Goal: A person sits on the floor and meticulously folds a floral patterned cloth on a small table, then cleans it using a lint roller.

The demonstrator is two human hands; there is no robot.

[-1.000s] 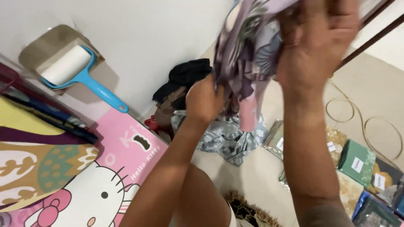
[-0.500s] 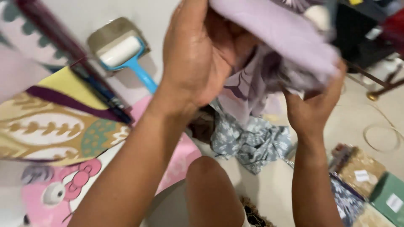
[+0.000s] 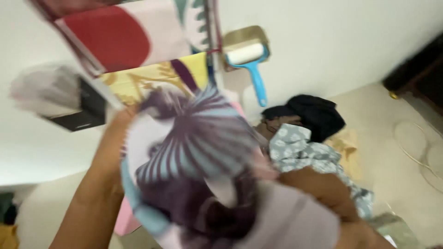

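Note:
A lilac and purple cloth [image 3: 198, 157] with a blue striped leaf print fills the middle of the blurred view, bunched between both hands. My left hand [image 3: 114, 133] reaches up from the lower left and grips the cloth's left edge, its fingers hidden behind the fabric. My right hand [image 3: 323, 186] comes in from the lower right, half covered by the lilac folds, and holds the cloth from that side.
A lint roller [image 3: 249, 57] with a blue handle leans on the white wall. Folded patterned fabrics [image 3: 124, 37] hang at the top left. A grey floral cloth [image 3: 300, 147] and a black garment [image 3: 318, 115] lie on the beige floor, a pale cable [image 3: 413, 147] to the right.
The view has swung right and down. The cloth has come down from above into the middle and spread out, showing its striped print. Both hands have stayed on it.

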